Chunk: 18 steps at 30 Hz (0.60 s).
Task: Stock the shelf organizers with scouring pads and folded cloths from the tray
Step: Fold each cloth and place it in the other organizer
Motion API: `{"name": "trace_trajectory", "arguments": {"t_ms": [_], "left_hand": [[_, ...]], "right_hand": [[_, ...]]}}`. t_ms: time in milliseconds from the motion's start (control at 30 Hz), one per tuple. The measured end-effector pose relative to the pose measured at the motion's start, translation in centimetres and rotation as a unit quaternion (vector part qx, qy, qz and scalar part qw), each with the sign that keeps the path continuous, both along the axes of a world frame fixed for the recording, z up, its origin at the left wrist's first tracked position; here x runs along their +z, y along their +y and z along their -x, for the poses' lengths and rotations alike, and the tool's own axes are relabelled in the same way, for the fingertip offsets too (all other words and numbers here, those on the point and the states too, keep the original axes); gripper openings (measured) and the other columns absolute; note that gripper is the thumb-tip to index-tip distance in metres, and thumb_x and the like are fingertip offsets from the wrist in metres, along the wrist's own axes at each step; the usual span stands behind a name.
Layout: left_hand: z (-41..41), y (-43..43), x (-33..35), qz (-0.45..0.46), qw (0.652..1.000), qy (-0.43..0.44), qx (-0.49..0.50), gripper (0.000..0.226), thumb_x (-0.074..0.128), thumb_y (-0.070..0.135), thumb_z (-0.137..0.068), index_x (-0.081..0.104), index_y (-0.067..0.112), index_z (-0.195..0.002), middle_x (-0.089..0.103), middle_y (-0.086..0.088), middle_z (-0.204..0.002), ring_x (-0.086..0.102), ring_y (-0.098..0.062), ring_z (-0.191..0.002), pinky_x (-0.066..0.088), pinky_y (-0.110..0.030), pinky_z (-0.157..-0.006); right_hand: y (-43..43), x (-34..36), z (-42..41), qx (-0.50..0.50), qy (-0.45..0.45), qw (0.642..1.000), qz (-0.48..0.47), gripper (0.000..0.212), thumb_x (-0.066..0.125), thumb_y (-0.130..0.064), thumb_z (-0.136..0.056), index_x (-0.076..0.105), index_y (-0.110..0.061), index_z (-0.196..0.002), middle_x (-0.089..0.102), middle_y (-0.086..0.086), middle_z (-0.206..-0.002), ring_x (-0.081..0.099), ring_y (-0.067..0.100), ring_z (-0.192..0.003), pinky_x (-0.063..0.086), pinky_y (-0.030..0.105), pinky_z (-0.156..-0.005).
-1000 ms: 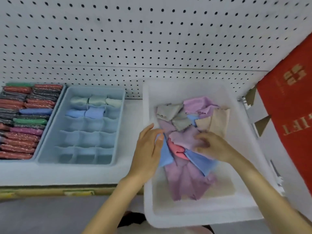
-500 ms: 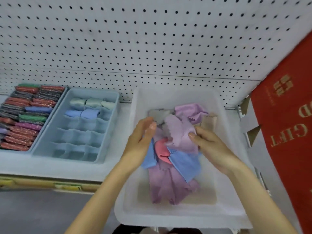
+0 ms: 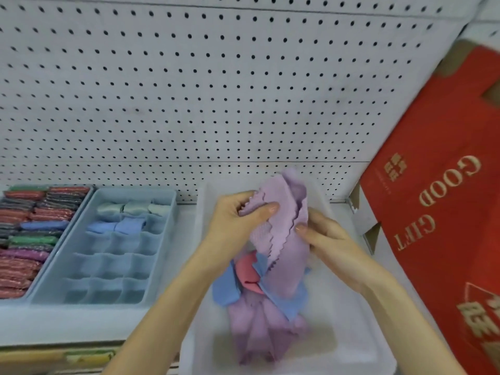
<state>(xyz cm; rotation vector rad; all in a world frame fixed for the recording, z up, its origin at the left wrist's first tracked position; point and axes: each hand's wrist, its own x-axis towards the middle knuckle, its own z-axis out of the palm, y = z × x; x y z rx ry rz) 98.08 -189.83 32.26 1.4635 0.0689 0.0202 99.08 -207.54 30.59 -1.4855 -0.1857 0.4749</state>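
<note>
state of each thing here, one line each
lilac zigzag-edged cloth, held up, partly folded
left hand, grips the cloth's top edge
right hand, pinches its right edge
white plastic tray, holds loose unfolded cloths
blue divided plastic organizer, five back cells filled, rest unfilled
sparkly scouring pads, packed tight in rows

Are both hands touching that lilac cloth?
Touching. The head view shows the left hand and right hand both pinching the lilac cloth by its edges.

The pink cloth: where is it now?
The pink cloth lies in the tray, centre of the head view, just below the left hand, between blue cloths.
</note>
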Motion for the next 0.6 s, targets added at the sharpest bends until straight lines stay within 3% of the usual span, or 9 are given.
{"name": "trace_trajectory", "arguments": {"t_ms": [133,267,400,500,600], "left_hand": [[0.1,0.2,1.5,-0.075,0.995,-0.06,0.001,0.019,0.07,0.003,-0.082,0.06,-0.012,-0.077,0.049,-0.006,-0.065,0.041,-0.012,-0.061,0.034,-0.024,-0.055],[0.5,0.8,2.3,-0.168,0.98,-0.107,0.004,0.025,0.073,0.014,-0.078,0.058,-0.005,-0.073,0.045,-0.015,-0.06,0.035,-0.011,-0.058,0.03,-0.027,-0.053],[0.9,1.2,2.8,-0.259,0.953,-0.137,0.07,0.011,0.073,0.012,-0.08,0.065,0.018,-0.074,0.056,-0.001,-0.062,0.041,-0.008,-0.054,0.035,-0.02,-0.053],[1.2,1.2,3.2,-0.291,0.943,-0.133,0.095,0.01,0.073,0.017,-0.079,0.065,0.018,-0.075,0.058,0.001,-0.065,0.045,-0.012,-0.057,0.035,-0.016,-0.054],[1.4,1.3,3.6,-0.304,0.936,-0.137,0.115,0.02,0.074,0.018,-0.078,0.06,0.031,-0.074,0.06,0.019,-0.065,0.049,-0.001,-0.057,0.037,-0.009,-0.056]], "right_hand": [[1.4,1.4,-0.3,-0.159,-0.127,0.978,-0.041,0.017,0.059,-0.011,-0.091,0.062,-0.016,-0.106,0.068,-0.011,-0.098,0.062,0.005,-0.094,0.05,0.017,-0.075],[3.1,3.6,-0.1,-0.196,-0.183,0.963,-0.038,0.014,0.064,-0.017,-0.085,0.067,-0.012,-0.098,0.07,-0.01,-0.088,0.063,0.003,-0.083,0.049,0.016,-0.072],[4.1,4.2,0.1,-0.258,-0.268,0.927,0.045,0.01,0.071,-0.017,-0.082,0.067,-0.024,-0.088,0.068,-0.015,-0.08,0.063,0.001,-0.075,0.051,0.024,-0.069],[4.4,3.9,0.7,-0.255,-0.297,0.919,0.058,0.022,0.068,-0.012,-0.081,0.06,-0.032,-0.09,0.067,-0.013,-0.08,0.065,0.008,-0.075,0.052,0.029,-0.068],[4.6,3.6,1.0,-0.259,-0.31,0.912,0.075,0.035,0.067,-0.004,-0.084,0.049,-0.034,-0.084,0.067,-0.012,-0.082,0.065,0.009,-0.078,0.051,0.031,-0.069]]}}
